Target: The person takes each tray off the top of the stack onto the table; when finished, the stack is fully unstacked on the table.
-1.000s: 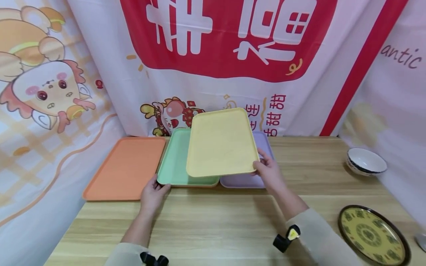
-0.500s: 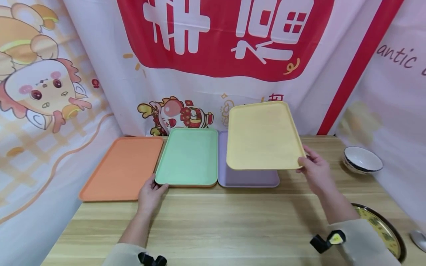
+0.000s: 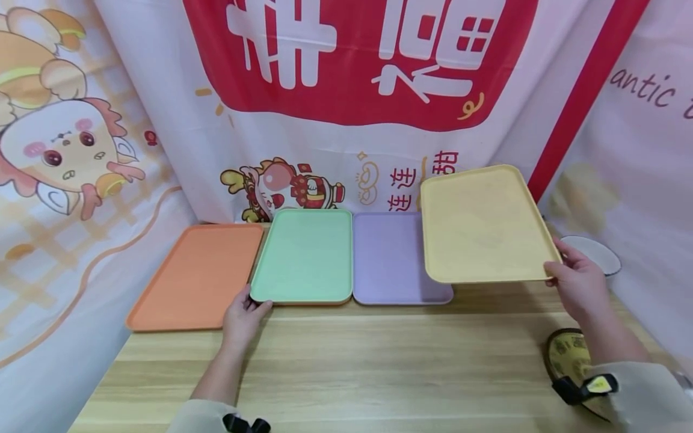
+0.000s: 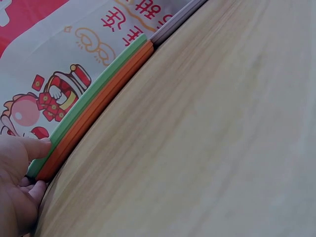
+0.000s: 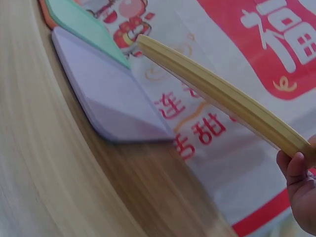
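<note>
Yellow tray (image 3: 482,225) aloft, tilted, right of purple tray (image 3: 395,258), above worktop (image 3: 379,361). Right hand (image 3: 576,282) fingers clamped on near right corner. Left hand (image 3: 243,313) pinching green tray (image 3: 305,255) corner. Likely light, stiff, smooth plastic; rim grip best.

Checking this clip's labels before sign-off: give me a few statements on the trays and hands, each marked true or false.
1. The right hand holds the yellow tray lifted off the table. True.
2. The yellow tray lies flat on the purple tray. False: it is raised and tilted, mostly to the right of the purple tray.
3. The left hand touches the near left corner of the green tray. True.
4. The orange tray sits to the right of the purple tray. False: it is the leftmost tray.
5. The white bowl rests on the green tray. False: it sits at the table's right edge.
</note>
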The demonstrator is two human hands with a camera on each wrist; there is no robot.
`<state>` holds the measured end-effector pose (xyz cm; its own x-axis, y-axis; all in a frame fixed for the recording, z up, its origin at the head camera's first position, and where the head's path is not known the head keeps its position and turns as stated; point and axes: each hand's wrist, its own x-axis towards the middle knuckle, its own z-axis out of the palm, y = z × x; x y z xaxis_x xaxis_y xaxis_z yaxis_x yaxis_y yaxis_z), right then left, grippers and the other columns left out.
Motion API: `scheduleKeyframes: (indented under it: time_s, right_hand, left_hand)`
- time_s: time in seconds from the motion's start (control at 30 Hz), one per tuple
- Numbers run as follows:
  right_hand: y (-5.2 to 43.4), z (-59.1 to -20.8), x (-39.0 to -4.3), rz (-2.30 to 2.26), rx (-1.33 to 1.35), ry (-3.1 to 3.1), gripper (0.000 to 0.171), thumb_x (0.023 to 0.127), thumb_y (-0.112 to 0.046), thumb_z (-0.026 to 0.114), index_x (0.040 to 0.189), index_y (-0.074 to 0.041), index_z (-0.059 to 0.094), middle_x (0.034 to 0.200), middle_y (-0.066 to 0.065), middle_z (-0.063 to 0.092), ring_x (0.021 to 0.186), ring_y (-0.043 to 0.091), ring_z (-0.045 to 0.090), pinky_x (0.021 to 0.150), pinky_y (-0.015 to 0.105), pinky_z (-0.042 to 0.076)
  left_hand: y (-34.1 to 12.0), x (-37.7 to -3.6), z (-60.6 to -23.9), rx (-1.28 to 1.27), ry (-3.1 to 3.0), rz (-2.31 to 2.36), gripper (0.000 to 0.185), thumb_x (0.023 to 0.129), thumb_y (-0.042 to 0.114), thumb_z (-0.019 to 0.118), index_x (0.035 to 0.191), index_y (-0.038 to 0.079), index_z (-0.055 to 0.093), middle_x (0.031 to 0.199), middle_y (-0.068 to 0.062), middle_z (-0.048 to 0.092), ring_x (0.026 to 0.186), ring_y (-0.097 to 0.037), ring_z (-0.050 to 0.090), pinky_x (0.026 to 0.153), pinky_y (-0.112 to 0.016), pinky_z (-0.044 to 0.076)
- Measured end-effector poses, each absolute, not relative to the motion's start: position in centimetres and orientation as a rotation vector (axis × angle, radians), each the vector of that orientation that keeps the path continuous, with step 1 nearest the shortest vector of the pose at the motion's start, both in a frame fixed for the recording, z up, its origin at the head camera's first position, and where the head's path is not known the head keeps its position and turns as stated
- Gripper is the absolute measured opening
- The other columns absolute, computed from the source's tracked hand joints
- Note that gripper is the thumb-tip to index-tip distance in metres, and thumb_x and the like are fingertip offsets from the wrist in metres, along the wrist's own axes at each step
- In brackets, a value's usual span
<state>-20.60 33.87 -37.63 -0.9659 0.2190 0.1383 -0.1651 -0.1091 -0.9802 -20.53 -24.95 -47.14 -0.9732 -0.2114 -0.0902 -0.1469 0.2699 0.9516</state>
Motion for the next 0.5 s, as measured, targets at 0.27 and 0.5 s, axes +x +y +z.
scheduleKeyframes:
  time_s: [0.27, 0.5]
  right_hand:
    - [37.9, -38.4, -20.6, 2.082, -0.104, -2.063, 0.060, 0.094, 0.003, 0.057, 0.144, -0.028, 0.050, 0.082, -0.015, 0.063, 0.065, 0.001, 0.058, 0.050, 0.015, 0.048]
    - [40.1, -39.1, -20.6, 2.093, -0.102, -2.144, 0.065, 0.095, 0.002, 0.056, 0.152, -0.023, 0.036, 0.083, -0.017, 0.065, 0.066, 0.001, 0.059, 0.051, 0.016, 0.049]
  left_hand:
    - [-25.0, -20.4, -47.1, 0.365, -2.460, -1.833, 0.084, 0.095, 0.015, 0.065, 0.155, -0.005, 0.010, 0.158, -0.032, 0.017, 0.146, -0.045, 0.024, 0.121, -0.046, 0.031]
    - [-25.1, -20.4, -47.3, 0.363, -2.458, -1.821, 0.081, 0.095, 0.013, 0.064, 0.154, -0.005, 0.012, 0.158, -0.030, 0.018, 0.146, -0.044, 0.025, 0.120, -0.044, 0.032]
